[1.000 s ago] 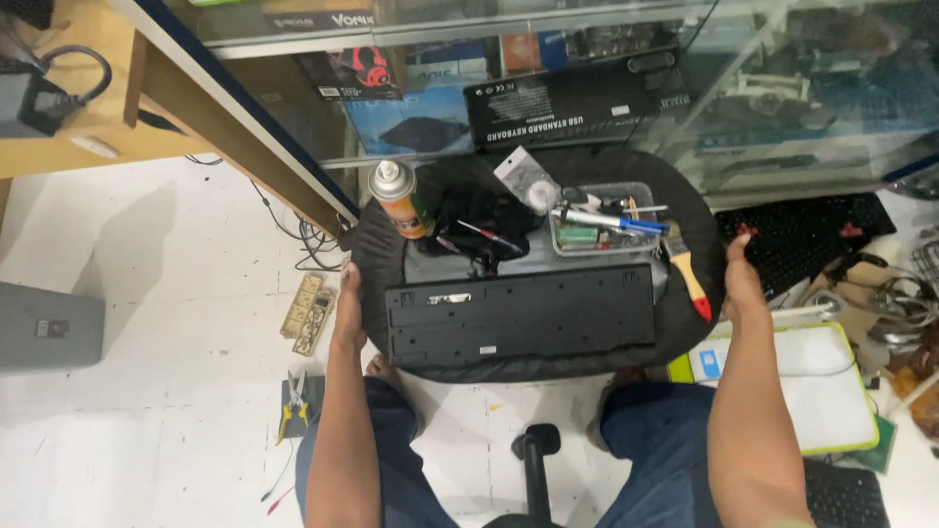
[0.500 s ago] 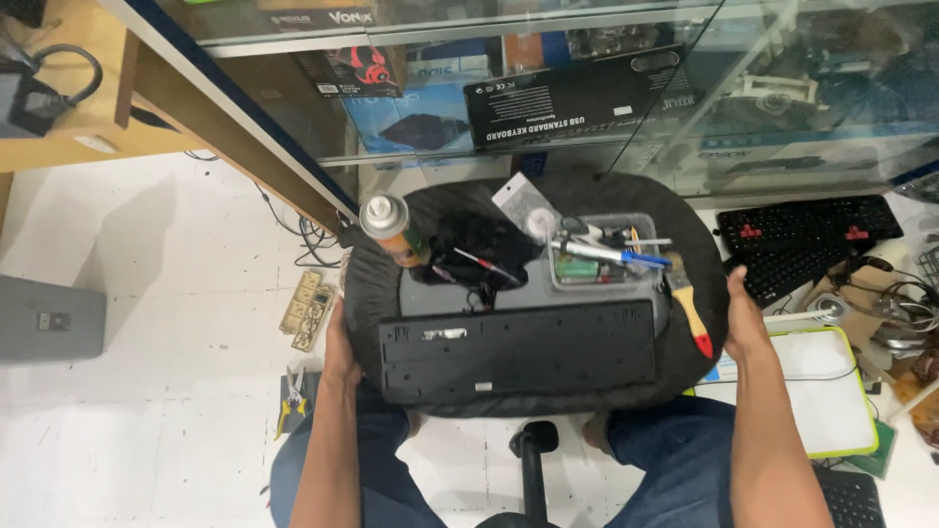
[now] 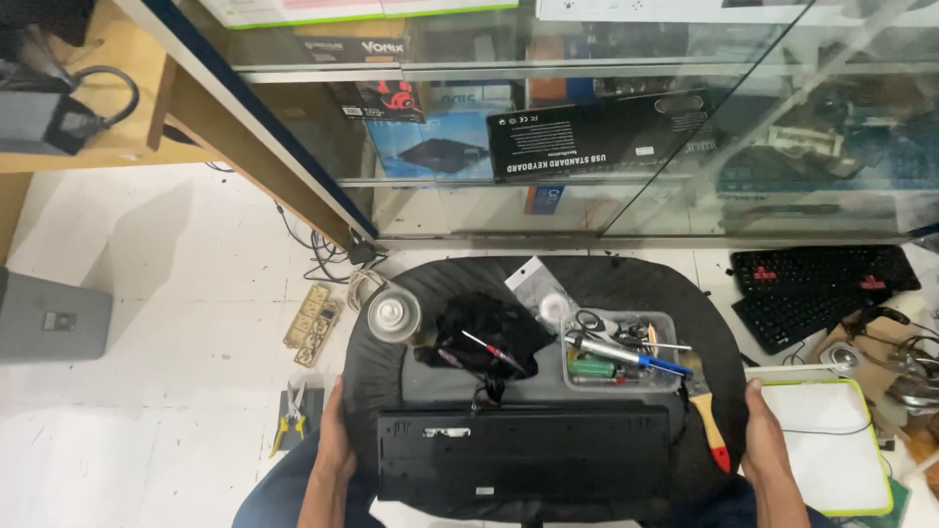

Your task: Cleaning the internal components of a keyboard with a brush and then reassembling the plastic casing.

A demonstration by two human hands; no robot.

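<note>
Currently gripping the round black table (image 3: pixel 626 279) by its edges, left hand (image 3: pixel 335 440) and right hand (image 3: pixel 763 445) clamped opposite; black keyboard (image 3: pixel 523 455) lying face-down near the front. Possibly risking a tilt, sliding one spray can (image 3: pixel 393 315), one tool tray (image 3: pixel 618 350), one paintbrush (image 3: pixel 706 416) off.

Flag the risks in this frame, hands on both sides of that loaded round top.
1. Left hand and right hand grip the edge of the round black top; any tilt could roll the upright spray can off.
2. The paintbrush lies near the rim and may slide off.
3. The keyboard sits at the near edge, seemingly loose.
</note>
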